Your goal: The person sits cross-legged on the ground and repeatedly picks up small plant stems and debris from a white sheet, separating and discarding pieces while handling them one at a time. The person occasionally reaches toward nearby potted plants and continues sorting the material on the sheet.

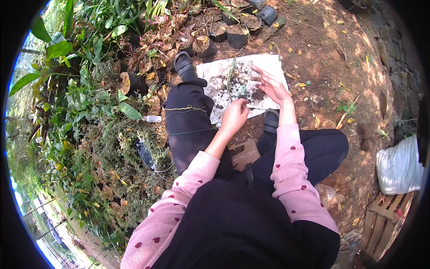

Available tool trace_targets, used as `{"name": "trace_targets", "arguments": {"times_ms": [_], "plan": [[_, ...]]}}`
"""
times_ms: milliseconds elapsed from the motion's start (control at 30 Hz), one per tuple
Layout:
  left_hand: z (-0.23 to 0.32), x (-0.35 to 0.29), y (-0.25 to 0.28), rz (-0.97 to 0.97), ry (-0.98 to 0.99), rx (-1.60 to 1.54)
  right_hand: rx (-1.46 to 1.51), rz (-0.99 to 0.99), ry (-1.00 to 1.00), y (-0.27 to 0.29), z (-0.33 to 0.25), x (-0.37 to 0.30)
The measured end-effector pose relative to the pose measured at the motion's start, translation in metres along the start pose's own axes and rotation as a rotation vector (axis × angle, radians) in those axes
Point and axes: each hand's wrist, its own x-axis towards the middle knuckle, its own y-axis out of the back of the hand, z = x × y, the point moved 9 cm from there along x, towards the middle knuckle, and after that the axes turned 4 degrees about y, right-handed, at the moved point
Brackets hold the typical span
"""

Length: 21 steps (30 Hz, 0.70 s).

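A white sheet (274, 63), smeared with dark soil, lies on the ground between my feet. Along it runs a long narrow green leaf (231, 74), its lower end close to my left hand (234, 117). The fingers of that hand are curled together in a pinch, and what they hold, if anything, is too small to make out. Over the sheet's right part my right hand (273, 88) is open, fingers spread, with nothing visible in it. A small bluish-green bit (242, 89) sits amid the soil between the hands. Yellowish string (186, 108) and thin green string (192, 131) cross my left trouser leg.
Several black plant bags (237, 39) stand beyond the sheet. Dense plants (89, 134) fill the left, with a small white bottle (152, 119) and a dark phone-like object (144, 154). At right are a white sack (400, 166) and a wooden crate (386, 219). A brownish block (246, 154) lies between my legs.
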Motion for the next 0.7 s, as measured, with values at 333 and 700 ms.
{"name": "trace_targets", "arguments": {"times_ms": [333,700], "plan": [[0.064,-0.012,0.002,0.332,-0.392,-0.102,-0.218,-0.250,0.192,-0.067,-0.101,-0.123],[0.040,-0.008,-0.087,-0.405,-0.013,-0.599,-0.240,0.751,0.244,0.027,-0.088,-0.163]]}}
